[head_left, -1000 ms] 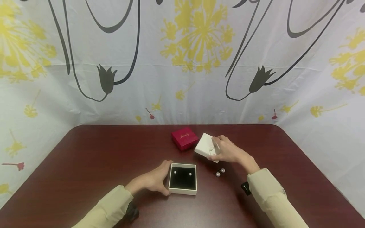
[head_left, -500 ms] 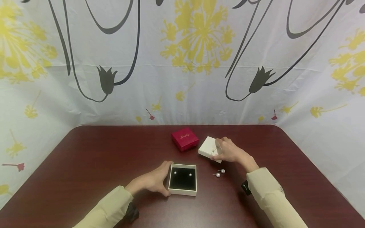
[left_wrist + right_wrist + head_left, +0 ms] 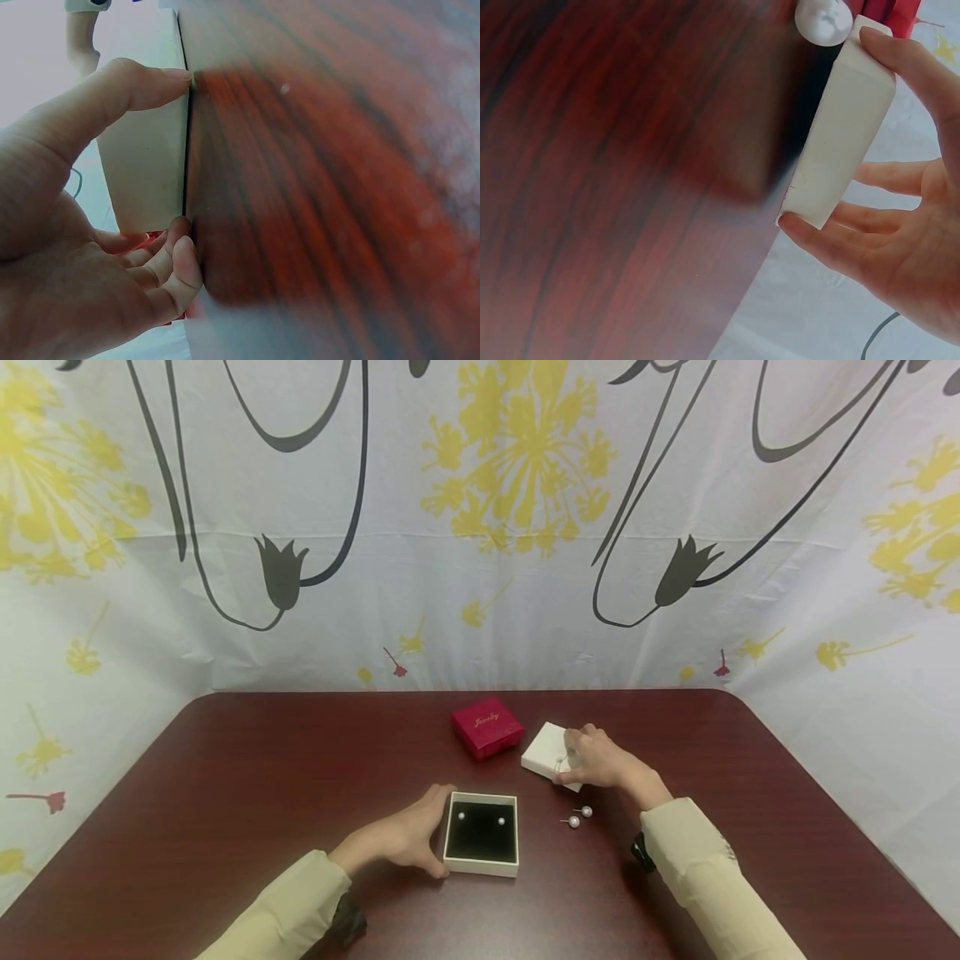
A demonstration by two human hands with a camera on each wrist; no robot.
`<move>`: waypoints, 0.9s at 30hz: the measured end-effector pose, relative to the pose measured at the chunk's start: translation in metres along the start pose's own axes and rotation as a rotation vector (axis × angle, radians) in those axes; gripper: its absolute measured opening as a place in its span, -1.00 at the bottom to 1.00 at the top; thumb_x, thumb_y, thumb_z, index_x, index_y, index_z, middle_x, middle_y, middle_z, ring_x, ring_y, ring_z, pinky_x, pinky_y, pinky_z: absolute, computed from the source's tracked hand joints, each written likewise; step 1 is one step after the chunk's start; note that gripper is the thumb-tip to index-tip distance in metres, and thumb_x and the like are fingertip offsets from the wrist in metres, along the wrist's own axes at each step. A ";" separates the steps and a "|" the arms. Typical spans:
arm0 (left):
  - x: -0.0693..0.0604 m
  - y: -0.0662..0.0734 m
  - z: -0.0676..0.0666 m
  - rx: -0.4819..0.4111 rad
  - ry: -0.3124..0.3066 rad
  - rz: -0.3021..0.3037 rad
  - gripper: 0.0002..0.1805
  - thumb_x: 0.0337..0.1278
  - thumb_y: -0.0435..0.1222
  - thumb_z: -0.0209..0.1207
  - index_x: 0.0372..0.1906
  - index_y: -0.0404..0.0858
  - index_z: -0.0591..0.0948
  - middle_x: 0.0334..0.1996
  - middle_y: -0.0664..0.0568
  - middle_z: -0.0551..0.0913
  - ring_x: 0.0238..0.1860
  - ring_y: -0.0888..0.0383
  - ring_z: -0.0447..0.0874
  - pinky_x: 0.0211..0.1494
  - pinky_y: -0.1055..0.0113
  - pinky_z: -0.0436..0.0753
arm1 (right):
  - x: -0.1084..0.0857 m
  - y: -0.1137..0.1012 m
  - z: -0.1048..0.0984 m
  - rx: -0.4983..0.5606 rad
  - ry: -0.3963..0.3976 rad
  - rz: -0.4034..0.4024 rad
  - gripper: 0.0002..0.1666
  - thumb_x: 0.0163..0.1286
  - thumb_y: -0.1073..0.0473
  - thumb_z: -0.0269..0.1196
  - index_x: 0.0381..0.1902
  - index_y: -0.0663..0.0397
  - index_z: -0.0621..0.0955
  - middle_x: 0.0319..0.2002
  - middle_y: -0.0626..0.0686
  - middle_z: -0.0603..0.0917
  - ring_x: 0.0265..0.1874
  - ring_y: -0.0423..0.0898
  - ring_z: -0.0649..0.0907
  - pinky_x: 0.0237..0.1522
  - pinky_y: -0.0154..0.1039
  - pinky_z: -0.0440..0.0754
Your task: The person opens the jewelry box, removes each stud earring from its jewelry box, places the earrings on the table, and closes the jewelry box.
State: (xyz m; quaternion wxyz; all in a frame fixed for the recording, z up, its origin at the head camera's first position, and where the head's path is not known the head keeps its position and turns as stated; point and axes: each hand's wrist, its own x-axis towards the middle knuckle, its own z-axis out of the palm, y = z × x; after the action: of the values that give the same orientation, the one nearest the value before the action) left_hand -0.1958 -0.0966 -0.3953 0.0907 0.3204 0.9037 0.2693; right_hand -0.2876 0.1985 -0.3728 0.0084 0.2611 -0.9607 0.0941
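Observation:
In the head view my left hand (image 3: pixel 408 831) holds an uncovered white jewelry box (image 3: pixel 480 867) at its left side, thumb at the near corner and fingers at the far one. Two pearl stud earrings (image 3: pixel 501 821) sit on the box's black pad (image 3: pixel 480 843). Further right, my right hand (image 3: pixel 603 760) grips a white box lid (image 3: pixel 543 747) across its edges. The right wrist view has the lid (image 3: pixel 847 135) between thumb and fingers; whether it rests fully on the table cannot be told. Two loose pearl earrings (image 3: pixel 573 822) lie just in front of the lid.
A red jewelry box (image 3: pixel 487 727) with gold lettering stands behind, just left of the lid. Everything is on a dark red-brown wooden table (image 3: pixel 300 752). A patterned white cloth (image 3: pixel 337 635) hangs behind the table's far edge.
The lid in my right hand has come down and slightly right, then nearly stopped. My left hand and the open-topped box have stayed in place.

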 end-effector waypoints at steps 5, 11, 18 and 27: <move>0.000 0.000 0.000 0.000 -0.001 -0.001 0.04 -0.64 -0.32 0.41 0.16 -0.47 0.12 -0.08 -0.08 0.28 0.00 0.07 0.30 0.11 0.20 0.36 | 0.002 -0.001 0.002 0.006 -0.003 0.009 -0.44 -0.14 -0.06 0.38 -0.35 0.21 0.42 -0.52 0.04 0.42 -0.34 0.06 0.39 -0.38 -0.14 0.39; 0.000 0.001 0.000 -0.011 -0.005 -0.004 0.04 -0.63 -0.32 0.41 0.17 -0.48 0.11 -0.05 -0.09 0.27 0.03 0.05 0.29 0.12 0.18 0.35 | 0.004 0.000 0.005 0.014 -0.011 0.022 -0.43 -0.14 -0.04 0.38 -0.31 0.22 0.41 -0.51 0.06 0.41 -0.36 0.04 0.39 -0.40 -0.15 0.39; 0.001 0.000 0.001 -0.031 -0.008 0.012 0.03 -0.63 -0.35 0.41 0.16 -0.48 0.12 -0.01 -0.12 0.26 0.07 0.02 0.28 0.14 0.17 0.33 | 0.005 -0.002 0.007 0.007 -0.021 0.025 -0.42 -0.12 -0.03 0.38 -0.28 0.23 0.41 -0.49 0.06 0.39 -0.36 0.03 0.38 -0.41 -0.16 0.40; 0.001 0.002 -0.001 -0.003 -0.006 -0.001 0.07 -0.62 -0.31 0.42 0.18 -0.51 0.09 -0.04 -0.13 0.27 0.04 0.04 0.29 0.13 0.18 0.35 | 0.007 -0.005 0.007 0.022 -0.033 0.070 -0.40 -0.10 -0.03 0.37 -0.23 0.21 0.40 -0.37 0.14 0.38 -0.34 0.04 0.42 -0.39 -0.09 0.44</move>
State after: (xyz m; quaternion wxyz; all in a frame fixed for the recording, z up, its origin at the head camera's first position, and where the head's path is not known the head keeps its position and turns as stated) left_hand -0.1958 -0.0957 -0.3933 0.0940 0.3208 0.9031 0.2695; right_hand -0.2908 0.1894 -0.3782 -0.0136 0.2290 -0.9681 0.1004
